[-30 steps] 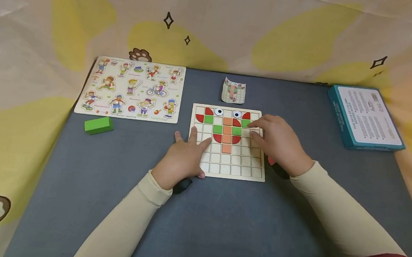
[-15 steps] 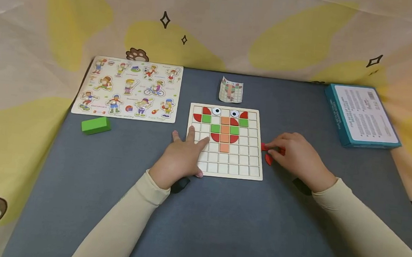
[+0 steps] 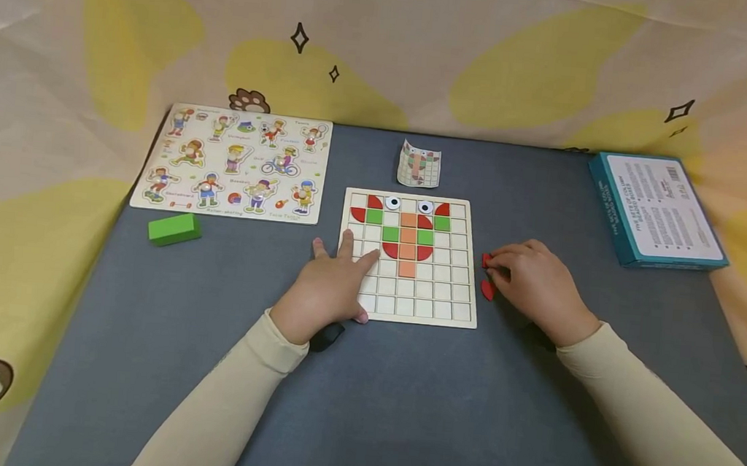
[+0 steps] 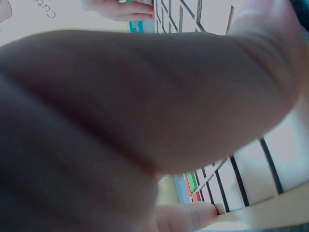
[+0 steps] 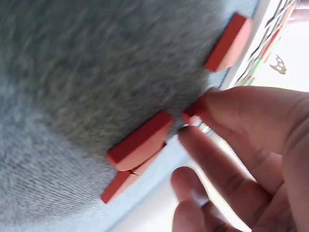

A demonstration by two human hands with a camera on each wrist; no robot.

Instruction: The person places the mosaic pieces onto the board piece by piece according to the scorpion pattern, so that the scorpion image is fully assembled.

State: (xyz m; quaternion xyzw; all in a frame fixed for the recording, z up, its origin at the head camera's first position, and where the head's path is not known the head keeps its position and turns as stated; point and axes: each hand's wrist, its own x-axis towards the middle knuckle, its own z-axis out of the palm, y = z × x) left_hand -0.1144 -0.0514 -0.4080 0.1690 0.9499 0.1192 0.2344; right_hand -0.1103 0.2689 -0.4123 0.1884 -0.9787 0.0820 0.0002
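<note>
My left hand (image 3: 326, 288) rests with fingers spread on the left part of a wooden grid board (image 3: 440, 311). Red quarter-round pieces, green squares (image 3: 441, 223), orange squares (image 3: 408, 236) and two eye pieces (image 3: 425, 207) sit in the board's upper cells. Right of the board, my right hand (image 3: 543, 290) pinches a small red piece (image 5: 195, 111) between thumb and finger, just above the table. A curved red piece (image 3: 487, 290) lies near the board's edge. More red blocks (image 5: 142, 140) lie by my fingers in the right wrist view.
Behind the board stands a small curled pattern card (image 3: 419, 165). A picture puzzle board (image 3: 234, 163) with sports figures lies at back left, with a green block (image 3: 175, 230) before it. A teal box (image 3: 661, 212) lies at back right. Patterned cloth hangs behind the table.
My right hand has moved off the board's right side, rightward and toward me, and taken a red piece beside the board. The left hand stays on the board.
</note>
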